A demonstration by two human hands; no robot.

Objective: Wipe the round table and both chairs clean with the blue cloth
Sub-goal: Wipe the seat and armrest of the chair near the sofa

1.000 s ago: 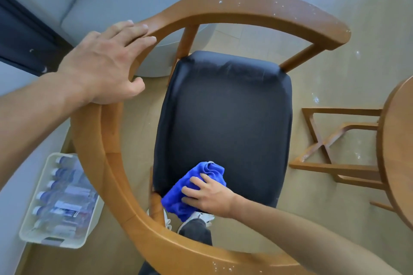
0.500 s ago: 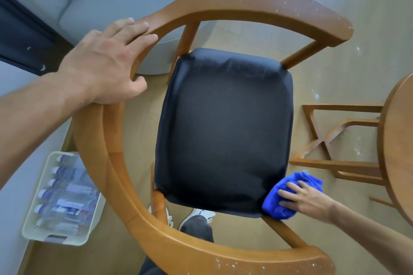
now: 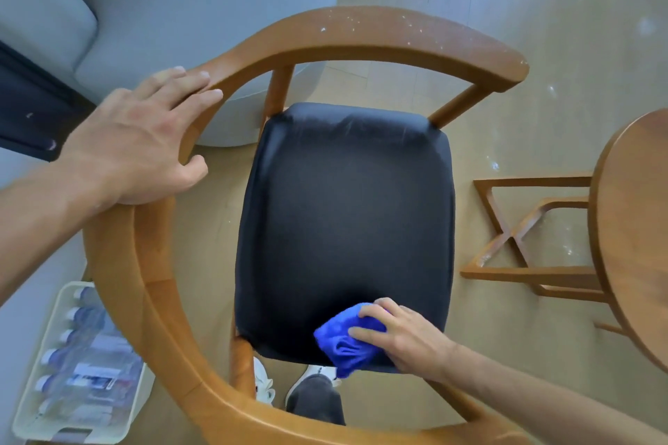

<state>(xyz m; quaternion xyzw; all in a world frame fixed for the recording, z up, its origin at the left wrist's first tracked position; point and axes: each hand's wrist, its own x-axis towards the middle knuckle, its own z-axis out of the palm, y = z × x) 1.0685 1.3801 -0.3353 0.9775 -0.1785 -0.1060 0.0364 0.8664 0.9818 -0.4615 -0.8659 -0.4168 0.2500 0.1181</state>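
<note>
A curved wooden chair with a black padded seat fills the view. The left hand rests on its armrest, fingers spread. The right hand presses the bunched blue cloth, fingers curled over it, onto the seat's near edge.

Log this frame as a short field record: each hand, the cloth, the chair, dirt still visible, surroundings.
left hand: flat on the wooden armrest, bracing
right hand: pressing blue cloth on the seat
seat: black, cloth at its near edge
dirt: white specks on the far armrest arc
round table: at right, partly in view
floor left: white bin of bottles
</note>
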